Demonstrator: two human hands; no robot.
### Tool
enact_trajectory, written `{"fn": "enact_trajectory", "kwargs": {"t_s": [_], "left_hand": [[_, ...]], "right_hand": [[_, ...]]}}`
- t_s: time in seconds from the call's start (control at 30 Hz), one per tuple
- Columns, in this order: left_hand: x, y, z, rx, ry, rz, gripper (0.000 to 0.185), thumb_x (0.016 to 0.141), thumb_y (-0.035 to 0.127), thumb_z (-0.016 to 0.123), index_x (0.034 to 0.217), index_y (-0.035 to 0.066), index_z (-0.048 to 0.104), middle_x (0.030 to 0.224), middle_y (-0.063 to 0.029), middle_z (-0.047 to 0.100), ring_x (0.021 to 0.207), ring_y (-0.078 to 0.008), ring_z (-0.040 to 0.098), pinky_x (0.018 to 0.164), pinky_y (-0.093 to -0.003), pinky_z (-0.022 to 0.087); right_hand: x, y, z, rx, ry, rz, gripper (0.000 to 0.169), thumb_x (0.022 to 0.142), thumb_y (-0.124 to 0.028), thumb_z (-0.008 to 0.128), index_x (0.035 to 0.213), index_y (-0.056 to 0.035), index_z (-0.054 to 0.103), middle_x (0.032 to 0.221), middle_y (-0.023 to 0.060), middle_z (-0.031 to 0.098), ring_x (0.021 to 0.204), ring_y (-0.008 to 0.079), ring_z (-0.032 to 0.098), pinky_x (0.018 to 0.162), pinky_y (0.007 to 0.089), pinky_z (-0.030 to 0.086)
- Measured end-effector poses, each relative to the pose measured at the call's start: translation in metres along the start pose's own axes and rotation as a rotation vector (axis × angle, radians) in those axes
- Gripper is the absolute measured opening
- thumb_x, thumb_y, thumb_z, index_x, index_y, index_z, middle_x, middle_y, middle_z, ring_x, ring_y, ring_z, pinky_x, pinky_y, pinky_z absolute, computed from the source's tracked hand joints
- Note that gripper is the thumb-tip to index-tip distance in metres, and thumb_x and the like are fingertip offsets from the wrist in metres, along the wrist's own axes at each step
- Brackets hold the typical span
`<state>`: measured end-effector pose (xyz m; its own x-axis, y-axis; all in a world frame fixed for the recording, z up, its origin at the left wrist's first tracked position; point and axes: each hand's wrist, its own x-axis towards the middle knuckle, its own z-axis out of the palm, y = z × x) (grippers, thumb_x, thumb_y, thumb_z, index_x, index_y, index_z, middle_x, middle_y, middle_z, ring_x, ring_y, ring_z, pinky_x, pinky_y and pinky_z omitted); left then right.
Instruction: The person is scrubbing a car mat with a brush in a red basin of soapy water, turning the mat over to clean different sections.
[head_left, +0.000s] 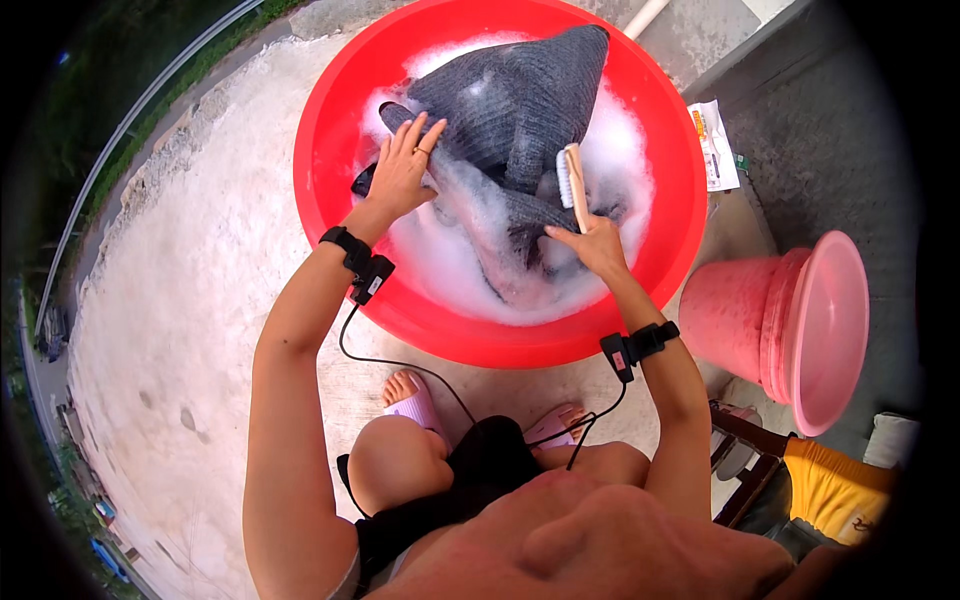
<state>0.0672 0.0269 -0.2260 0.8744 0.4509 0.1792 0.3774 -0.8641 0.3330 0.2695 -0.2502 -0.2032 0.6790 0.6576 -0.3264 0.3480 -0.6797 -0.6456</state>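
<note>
A dark grey ribbed knit garment (517, 97) lies in a large round red plastic basin (330, 157) among white suds (615, 165). My left hand (405, 169) rests with fingers spread on a sleeve-like part at the garment's left; whether it grips the cloth I cannot tell. In my right hand (596, 240) is a scrub brush (576, 187) with a pale wooden handle and white bristles, held upward with the bristles facing left. The thumb of that hand touches the wet, soapy cloth. Part of the garment is hidden under foam.
Right of the basin stand a pink bucket (731, 315) and a pink basin (832, 330) on its side against it. A printed packet (716, 146) lies by the rim. A chair (739, 442) with yellow cloth (832, 487) is at lower right. Cables (420, 367) hang from both wrist straps.
</note>
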Motion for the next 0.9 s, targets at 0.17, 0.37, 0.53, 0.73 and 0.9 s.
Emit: {"fn": "enact_trajectory", "kwargs": {"t_s": [0.17, 0.37, 0.53, 0.73, 0.9], "left_hand": [[0.012, -0.005, -0.037, -0.11, -0.03, 0.24, 0.043, 0.064, 0.003, 0.074, 0.106, 0.012, 0.064, 0.116, -0.0086, 0.063, 0.124, -0.0307, 0.054, 0.117, -0.0485, 0.032], [0.013, 0.003, -0.066, -0.151, -0.186, 0.16, 0.022, 0.061, 0.013, 0.073, 0.08, 0.006, 0.063, 0.084, -0.0138, 0.065, 0.087, -0.0351, 0.064, 0.071, -0.0457, 0.049], [0.042, -0.019, -0.028, -0.108, -0.435, -0.031, 0.034, 0.064, 0.022, 0.072, 0.094, 0.005, 0.069, 0.092, -0.0204, 0.069, 0.09, -0.0398, 0.065, 0.079, -0.0466, 0.051], [0.072, -0.032, 0.015, -0.106, -0.479, -0.041, 0.048, 0.064, 0.02, 0.069, 0.11, 0.006, 0.071, 0.1, -0.0238, 0.07, 0.099, -0.0398, 0.066, 0.089, -0.0451, 0.051], [0.081, -0.033, 0.017, -0.06, -0.509, 0.006, 0.046, 0.065, 0.02, 0.068, 0.108, 0.007, 0.073, 0.101, -0.0238, 0.07, 0.099, -0.0392, 0.066, 0.088, -0.0442, 0.053]], "right_hand": [[-0.065, -0.035, -0.035, -0.14, 0.029, -0.356, 0.043, 0.069, -0.03, 0.089, 0.091, 0.0026, 0.071, 0.076, 0.0151, 0.068, 0.067, 0.025, 0.065, 0.065, 0.0387, 0.05], [-0.037, -0.031, -0.072, 0.147, -0.077, -0.335, 0.046, 0.07, -0.023, 0.09, 0.103, 0.0024, 0.071, 0.079, 0.0023, 0.069, 0.071, 0.0093, 0.06, 0.065, 0.0297, 0.049], [0.056, -0.015, -0.059, -0.092, -0.234, -0.103, 0.045, 0.074, -0.039, 0.085, 0.087, 0.0004, 0.068, 0.066, -0.0016, 0.055, 0.061, 0.0077, 0.053, 0.056, 0.028, 0.044], [0.087, 0.006, -0.032, 0.005, -0.32, -0.016, 0.058, 0.072, -0.053, 0.083, 0.092, 0.0002, 0.072, 0.065, 0.0021, 0.059, 0.053, 0.0133, 0.058, 0.052, 0.029, 0.048], [0.073, 0.009, -0.025, 0.037, -0.251, -0.05, 0.062, 0.076, -0.053, 0.08, 0.1, 0.0032, 0.07, 0.068, 0.0024, 0.06, 0.049, 0.0122, 0.056, 0.049, 0.0292, 0.047]]}}
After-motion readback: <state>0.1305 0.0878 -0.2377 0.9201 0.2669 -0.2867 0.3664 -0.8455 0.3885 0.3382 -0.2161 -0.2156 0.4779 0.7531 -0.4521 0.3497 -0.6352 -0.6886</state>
